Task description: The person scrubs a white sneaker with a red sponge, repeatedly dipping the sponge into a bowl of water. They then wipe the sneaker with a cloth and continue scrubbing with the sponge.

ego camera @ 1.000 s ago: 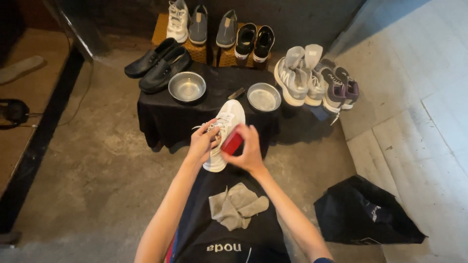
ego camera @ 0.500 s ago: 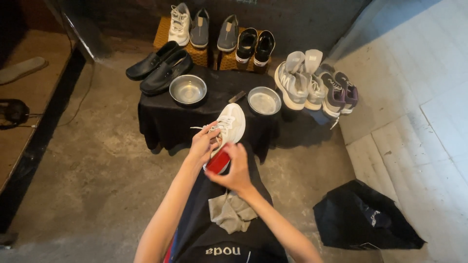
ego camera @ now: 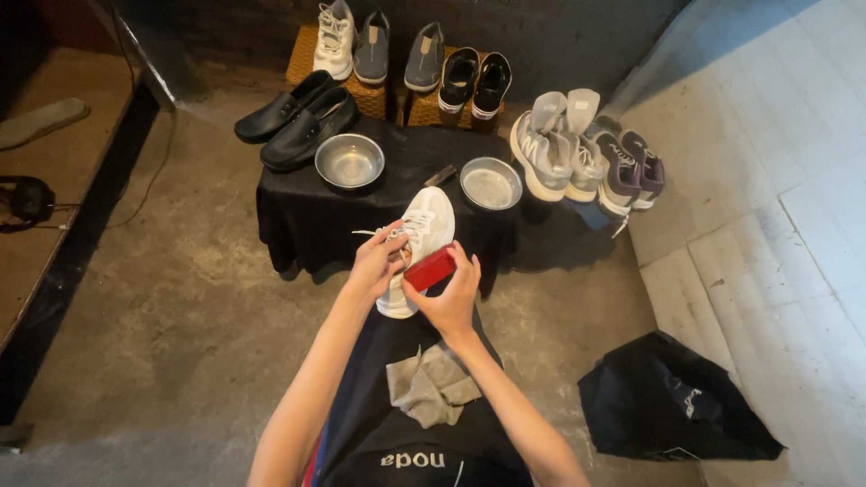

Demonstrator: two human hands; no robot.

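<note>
Up close, left hand (ego camera: 377, 261) gripping white sneaker (ego camera: 424, 225), right hand (ego camera: 451, 298) holding red brush (ego camera: 430, 269)

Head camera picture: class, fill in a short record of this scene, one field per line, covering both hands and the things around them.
Left hand: left hand grips the white sneaker near its laces
Right hand: right hand presses a red brush on the sneaker's side
Lap: grey cloth
Black-draped table: two metal bowls
Floor, right: black bag
</note>
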